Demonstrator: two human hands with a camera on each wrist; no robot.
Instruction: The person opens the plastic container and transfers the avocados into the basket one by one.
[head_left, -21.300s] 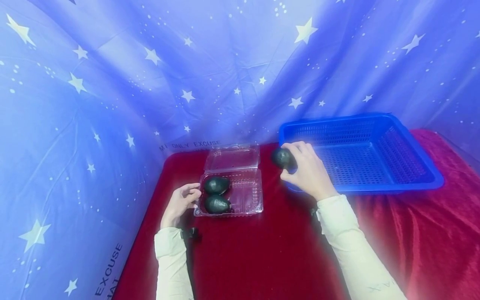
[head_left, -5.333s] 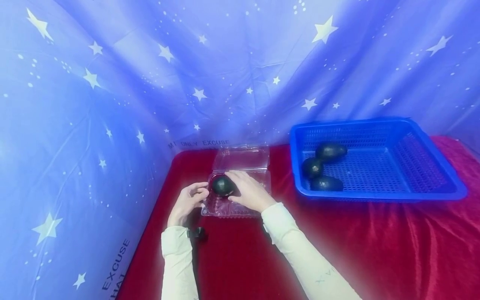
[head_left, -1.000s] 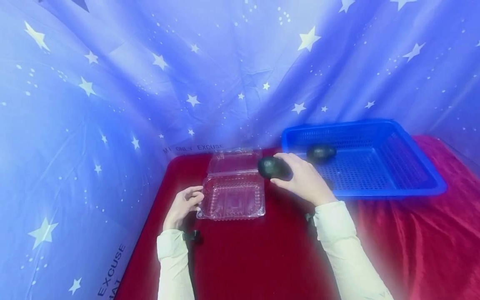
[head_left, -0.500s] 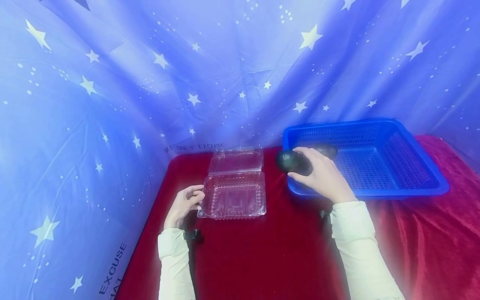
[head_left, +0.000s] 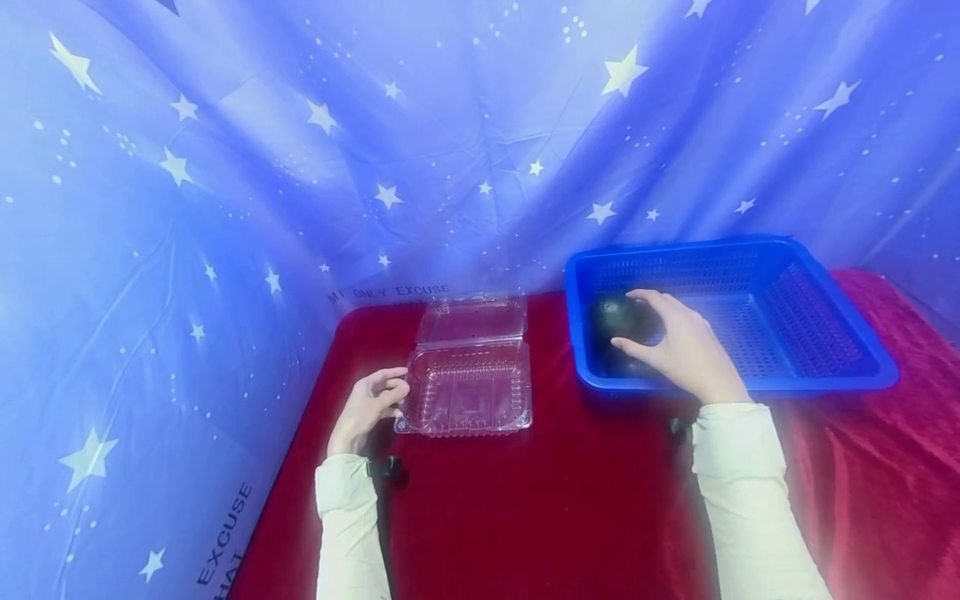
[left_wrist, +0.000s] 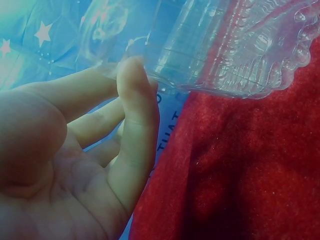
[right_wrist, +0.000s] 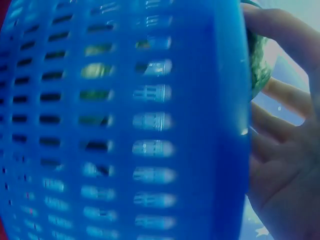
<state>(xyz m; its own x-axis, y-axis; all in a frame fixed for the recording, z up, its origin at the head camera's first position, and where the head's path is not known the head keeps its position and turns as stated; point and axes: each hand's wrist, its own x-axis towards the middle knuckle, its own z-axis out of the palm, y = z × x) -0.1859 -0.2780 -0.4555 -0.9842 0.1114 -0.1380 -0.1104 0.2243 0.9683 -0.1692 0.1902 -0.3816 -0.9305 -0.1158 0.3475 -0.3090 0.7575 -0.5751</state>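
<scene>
With my right hand (head_left: pixel 678 346) I hold a dark green avocado (head_left: pixel 617 315) at the left end of the blue plastic basket (head_left: pixel 750 386). In the right wrist view, part of the avocado (right_wrist: pixel 259 65) shows behind the basket rim, with thumb and fingers around it. Other avocados under that hand are mostly hidden. My left hand (head_left: pixel 367 408) pinches the left edge of a clear plastic clamshell box (head_left: pixel 468 408), whose lid lies back. In the left wrist view, the thumb of that hand (left_wrist: pixel 135 115) presses against the clear box wall (left_wrist: pixel 200 65).
A red velvet cloth (head_left: pixel 517 517) covers the table. Blue curtains with stars (head_left: pixel 450 125) hang close behind and along the left side. The basket stands to the right of the clamshell box, a short gap between them.
My right hand has carried the last avocado from the clamshell rightward into the basket's left end. Earlier avocados went from box to basket too. The left hand stays at the box edge.
</scene>
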